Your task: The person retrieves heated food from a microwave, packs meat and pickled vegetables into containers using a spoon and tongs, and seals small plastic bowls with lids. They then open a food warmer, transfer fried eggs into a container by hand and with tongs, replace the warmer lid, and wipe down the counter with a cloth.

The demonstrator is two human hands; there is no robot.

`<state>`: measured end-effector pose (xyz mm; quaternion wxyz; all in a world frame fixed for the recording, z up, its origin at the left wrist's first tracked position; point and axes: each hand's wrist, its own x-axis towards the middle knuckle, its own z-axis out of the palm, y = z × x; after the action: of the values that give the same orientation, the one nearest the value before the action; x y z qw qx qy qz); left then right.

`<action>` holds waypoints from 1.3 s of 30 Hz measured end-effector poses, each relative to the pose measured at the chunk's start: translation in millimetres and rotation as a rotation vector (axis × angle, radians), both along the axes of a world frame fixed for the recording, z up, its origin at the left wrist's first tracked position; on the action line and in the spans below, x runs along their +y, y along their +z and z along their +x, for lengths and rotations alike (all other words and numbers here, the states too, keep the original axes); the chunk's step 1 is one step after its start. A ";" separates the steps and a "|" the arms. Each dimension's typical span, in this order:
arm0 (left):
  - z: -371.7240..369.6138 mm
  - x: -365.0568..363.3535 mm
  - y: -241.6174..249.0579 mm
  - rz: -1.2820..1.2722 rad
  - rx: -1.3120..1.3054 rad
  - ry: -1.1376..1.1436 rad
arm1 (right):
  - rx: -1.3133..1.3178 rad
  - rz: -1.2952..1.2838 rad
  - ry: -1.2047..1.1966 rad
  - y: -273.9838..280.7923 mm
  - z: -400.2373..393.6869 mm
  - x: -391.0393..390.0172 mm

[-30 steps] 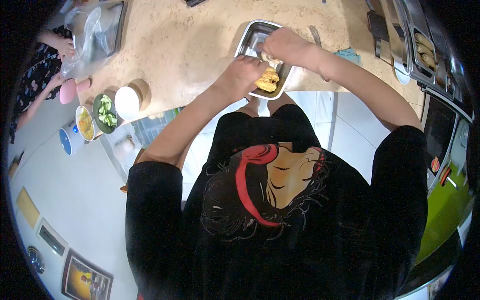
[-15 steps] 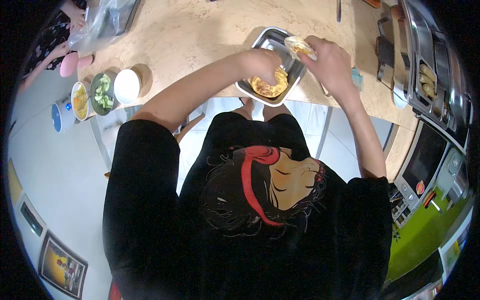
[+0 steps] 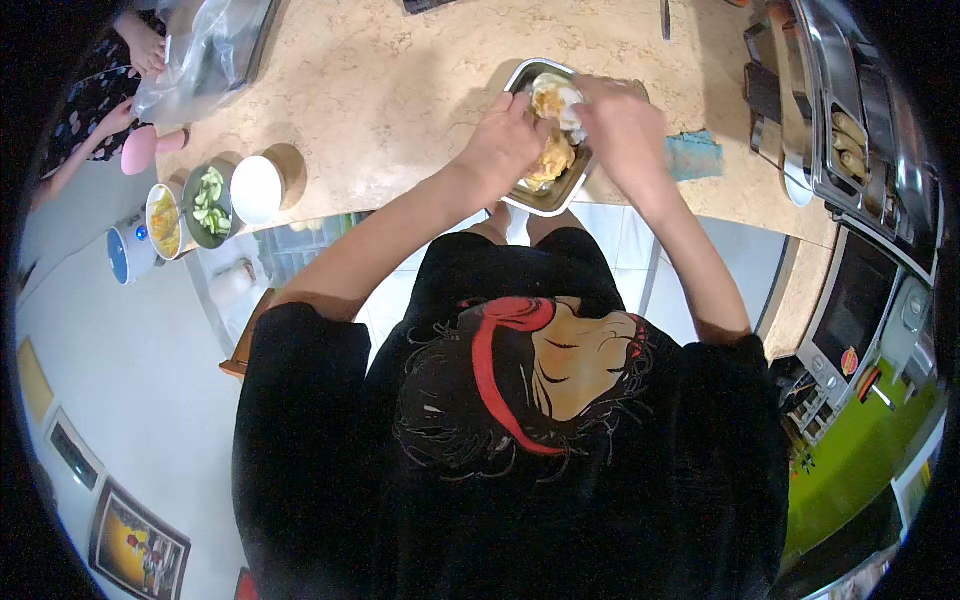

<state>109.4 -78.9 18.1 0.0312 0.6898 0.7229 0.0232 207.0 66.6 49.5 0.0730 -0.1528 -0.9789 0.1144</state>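
Over the steel tray (image 3: 548, 211), my left hand (image 3: 505, 140) has its fingers curled in against a browned, folded fried egg (image 3: 552, 98) with white and yellow patches. On the other side, my right hand (image 3: 625, 130) pinches the egg's edge; it is slightly blurred. Below them a yellow-brown piece of fried egg (image 3: 556, 160) lies in the tray. Whether the two pieces are joined is hidden by my fingers.
At the left edge stand a white bowl (image 3: 257, 190), a green bowl of cut cucumber (image 3: 210, 208) and a bowl of yellow strips (image 3: 163, 222). Another person's hands (image 3: 147, 52) are near a plastic bag (image 3: 205, 60). A blue cloth (image 3: 694, 155) lies right.
My right hand has brought the pale egg piece left and down over the tray. My left hand has drawn back left from the browned piece, and the two hands are closer together.
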 end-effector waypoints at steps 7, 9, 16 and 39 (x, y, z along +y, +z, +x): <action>-19.6 -23.5 12.7 0.295 -0.276 0.031 | -0.085 -0.472 -0.548 -10.7 97.6 -16.9; -25.2 -25.4 20.2 0.292 -0.299 0.428 | -0.101 -0.605 -0.589 -27.7 103.5 -23.0; -45.9 -30.2 -53.8 0.130 -1.097 0.474 | 0.186 -1.074 -0.550 -66.1 74.7 -37.7; -46.9 173.2 213.4 -0.011 -1.120 0.469 | 0.161 -1.027 -0.229 175.1 76.2 201.5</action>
<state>62.6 94.3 231.5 0.4045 0.3949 0.7293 0.3853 283.2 268.1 224.7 0.0756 -0.2655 -0.7651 0.5818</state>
